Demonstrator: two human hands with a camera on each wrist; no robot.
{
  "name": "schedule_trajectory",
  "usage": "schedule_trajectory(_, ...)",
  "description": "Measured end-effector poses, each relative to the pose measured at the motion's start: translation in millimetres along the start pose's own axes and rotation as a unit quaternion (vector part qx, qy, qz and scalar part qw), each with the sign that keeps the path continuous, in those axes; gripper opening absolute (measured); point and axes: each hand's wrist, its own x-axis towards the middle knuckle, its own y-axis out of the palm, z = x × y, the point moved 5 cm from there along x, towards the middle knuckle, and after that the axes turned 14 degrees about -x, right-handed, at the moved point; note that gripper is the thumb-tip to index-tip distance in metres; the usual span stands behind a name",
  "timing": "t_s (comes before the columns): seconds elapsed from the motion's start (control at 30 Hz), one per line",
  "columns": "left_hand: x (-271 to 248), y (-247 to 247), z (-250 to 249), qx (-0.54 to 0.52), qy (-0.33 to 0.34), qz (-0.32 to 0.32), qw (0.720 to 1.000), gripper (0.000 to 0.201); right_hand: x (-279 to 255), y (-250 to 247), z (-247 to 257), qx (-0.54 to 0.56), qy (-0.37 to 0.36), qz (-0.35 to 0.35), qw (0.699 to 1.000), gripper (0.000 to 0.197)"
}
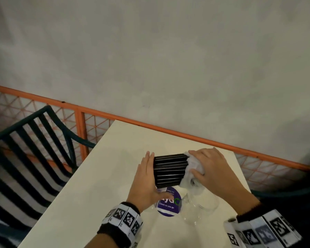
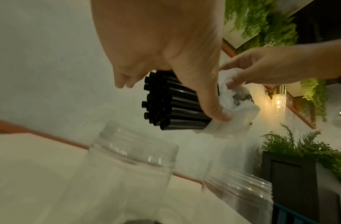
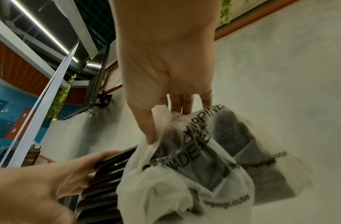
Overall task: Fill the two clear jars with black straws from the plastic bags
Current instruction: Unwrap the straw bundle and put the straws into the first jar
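Note:
A bundle of black straws [image 1: 170, 170] hangs level above the white table [image 1: 97, 194], half out of a crumpled plastic bag [image 1: 191, 169]. My left hand [image 1: 145, 178] holds the bare end: its fingers stand straight across the straw tips and its thumb runs under the bundle [image 2: 175, 104] to the bag's edge [image 2: 233, 106]. My right hand [image 1: 211, 169] grips the bunched bag [image 3: 184, 174] at the other end of the straws [image 3: 104, 181]. Two clear jars [image 2: 131, 163] [image 2: 240, 191] stand open and empty below. Only the right jar [image 1: 200, 208] shows clearly from the head view.
A round purple sticker [image 1: 168, 203] lies on the table between the jars. A dark slatted chair [image 1: 34, 140] stands left of the table. An orange rail [image 1: 168, 129] and a grey wall run along the table's far edge.

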Motion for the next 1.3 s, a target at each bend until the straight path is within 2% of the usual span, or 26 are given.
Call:
schedule_trajectory(0.27,0.5,23.3,36.8,-0.042,0.003,-0.055,0.998,0.119,15.8,20.4,9.8,-0.006,-0.052,0.057,0.997,0.049)
schedule_trajectory(0.43,-2.3,24.7,40.0,-0.071,0.022,-0.062,0.995,0.098,28.6,12.2,18.5,-0.031,-0.105,0.046,0.993,0.053)
schedule_trajectory(0.57,-5.2,31.4,48.6,-0.022,0.038,-0.067,0.997,0.088,36.5,5.8,29.1,-0.053,-0.147,0.054,0.986,0.053)
schedule_trajectory(0.7,-8.4,36.6,56.8,0.026,-0.004,-0.048,0.999,0.096,39.9,2.3,51.6,-0.107,-0.194,0.009,0.975,0.051)
schedule_trajectory(0.8,-10.3,38.8,63.6,0.046,-0.044,-0.017,0.998,0.106,36.3,9.5,76.5,-0.145,-0.239,0.017,0.96,0.042)
schedule_trajectory(0.93,-9.7,38.7,67.5,-0.049,-0.037,-0.008,0.998,0.092,23.8,29.0,104.9,-0.244,-0.296,0.06,0.922,0.039)
schedule_trajectory(1.03,-9.4,29.2,61.3,-0.125,-0.014,-0.021,0.992,0.083,9.6,47.3,114.7,-0.302,-0.323,0.072,0.894,0.049)
schedule_trajectory(1.1,-8.0,18.8,55.1,-0.189,0.005,-0.015,0.982,0.088,3.7,53.2,114.6,-0.306,-0.308,0.069,0.898,0.064)
schedule_trajectory(1.13,-7.1,13.5,53.7,-0.225,0.01,-0.005,0.974,0.095,2.2,52.8,113.7,-0.298,-0.298,0.062,0.905,0.065)
schedule_trajectory(1.23,-5.0,-4.9,57.6,-0.256,-0.013,-0.007,0.967,0.116,1.5,42.5,108.2,-0.276,-0.273,0.037,0.921,0.049)
schedule_trajectory(1.3,-2.8,-17.1,58.6,-0.244,-0.009,-0.02,0.97,0.112,-0.1,37.5,101.6,-0.246,-0.256,0.035,0.934,0.042)
